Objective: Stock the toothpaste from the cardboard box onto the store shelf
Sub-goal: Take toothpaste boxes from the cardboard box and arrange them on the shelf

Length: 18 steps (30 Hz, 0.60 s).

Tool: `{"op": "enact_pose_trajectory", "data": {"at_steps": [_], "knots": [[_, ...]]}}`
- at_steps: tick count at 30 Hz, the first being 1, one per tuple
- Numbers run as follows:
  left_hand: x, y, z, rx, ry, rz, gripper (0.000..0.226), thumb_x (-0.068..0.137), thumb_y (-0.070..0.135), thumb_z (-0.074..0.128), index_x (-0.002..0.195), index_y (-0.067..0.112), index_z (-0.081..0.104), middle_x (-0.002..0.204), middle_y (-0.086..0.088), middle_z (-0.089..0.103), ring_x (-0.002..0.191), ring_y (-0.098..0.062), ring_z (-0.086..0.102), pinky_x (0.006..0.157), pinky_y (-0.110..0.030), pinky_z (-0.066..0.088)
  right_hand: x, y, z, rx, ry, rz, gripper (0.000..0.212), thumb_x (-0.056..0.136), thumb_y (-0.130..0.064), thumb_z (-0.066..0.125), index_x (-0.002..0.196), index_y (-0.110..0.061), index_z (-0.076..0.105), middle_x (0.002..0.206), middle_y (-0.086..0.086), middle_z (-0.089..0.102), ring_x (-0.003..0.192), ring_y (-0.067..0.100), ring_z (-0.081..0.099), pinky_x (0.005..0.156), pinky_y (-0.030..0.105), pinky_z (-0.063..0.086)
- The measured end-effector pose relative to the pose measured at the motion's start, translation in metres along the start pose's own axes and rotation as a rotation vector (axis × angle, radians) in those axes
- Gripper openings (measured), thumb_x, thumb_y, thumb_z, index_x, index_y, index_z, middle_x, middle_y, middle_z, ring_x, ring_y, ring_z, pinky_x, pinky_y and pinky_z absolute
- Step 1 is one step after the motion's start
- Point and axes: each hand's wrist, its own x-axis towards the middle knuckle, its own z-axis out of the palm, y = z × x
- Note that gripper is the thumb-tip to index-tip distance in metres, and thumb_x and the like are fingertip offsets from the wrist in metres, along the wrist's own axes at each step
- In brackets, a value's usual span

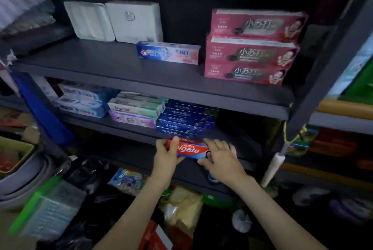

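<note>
Left hand (pixel 166 154), right hand (pixel 221 159) around toothpaste (pixel 190 150)

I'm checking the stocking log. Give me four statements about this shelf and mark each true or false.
1. The left hand and right hand hold a red Colgate box between them. True.
2. The pink toothpaste boxes are stacked four high. False: three high.
3. A single Crest box lies on the upper shelf, left of the pink stack. True.
4. The dark blue boxes sit on the upper shelf. False: they are one shelf lower, just above the Colgate box.
</note>
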Motion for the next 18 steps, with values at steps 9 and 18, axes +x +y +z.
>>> {"op": "enact_pose_trajectory", "data": {"at_steps": [9, 18], "knots": [[0.068, -0.047, 0.033, 0.583, -0.252, 0.314, 0.05, 0.098, 0.049, 0.034, 0.138, 0.019, 0.041, 0.132, -0.006, 0.054, 0.118, -0.019, 0.053, 0.097, -0.033, 0.043, 0.042, 0.06, 0.057, 0.019, 0.348, 0.225, 0.059, 0.081, -0.023, 0.072, 0.134, -0.01, 0.051, 0.125, 0.01, 0.056, 0.113, 0.032, 0.046, 0.097, 0.04, 0.03], [0.085, -0.074, 0.044, 0.827, -0.185, 0.943, 0.043, 0.096, 0.005, 0.047, 0.139, 0.011, 0.048, 0.142, -0.003, 0.048, 0.135, -0.023, 0.036, 0.115, -0.034, 0.022, 0.063, 0.099, 0.052, 0.054, 0.698, 0.489, 0.049, 0.091, -0.007, 0.058, 0.138, -0.006, 0.046, 0.129, 0.019, 0.051, 0.116, 0.038, 0.041, 0.096, 0.045, 0.034]]}}
